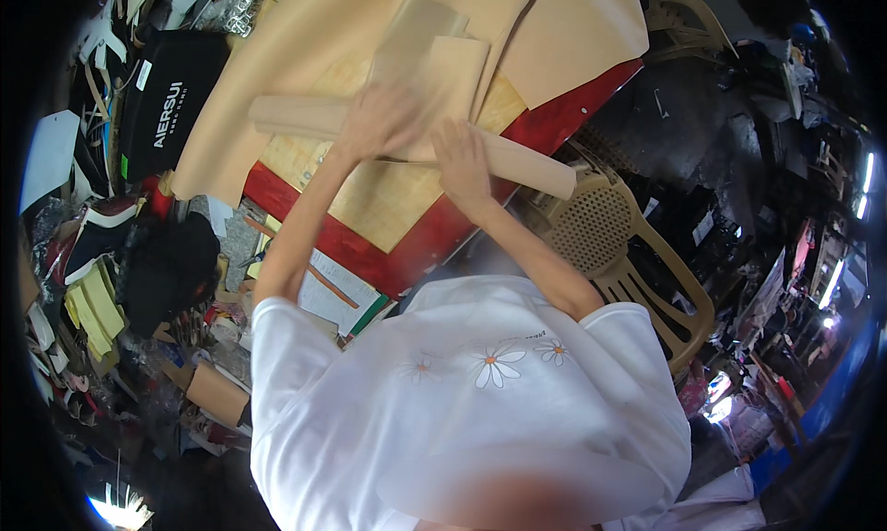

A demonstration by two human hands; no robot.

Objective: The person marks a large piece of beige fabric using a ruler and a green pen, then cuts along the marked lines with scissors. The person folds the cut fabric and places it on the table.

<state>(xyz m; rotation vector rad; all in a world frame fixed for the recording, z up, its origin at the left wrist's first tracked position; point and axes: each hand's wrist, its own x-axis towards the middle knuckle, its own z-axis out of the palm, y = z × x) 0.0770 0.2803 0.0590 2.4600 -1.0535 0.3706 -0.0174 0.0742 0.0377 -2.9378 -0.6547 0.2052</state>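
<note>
A tan, leather-like roll (531, 164) lies across the table in front of me. My right hand (462, 157) rests on it with the fingers stretched over its top. Just to the left, my left hand (379, 122) is over the same roll, its fingers smeared by motion. Beyond the hands lies a folded tan piece (459, 61), with a greyer, glossy strip (420, 27) beside it. Large tan sheets (577, 41) of similar material spread over the far part of the table. Whatever is under my left palm is hidden.
The table has a red edge (407, 263) and a pale wooden board (393, 207). A brown plastic chair (591, 221) stands close at the right. At left are a black bag (176, 106) and piled scraps. A notebook (328, 295) lies below the table edge.
</note>
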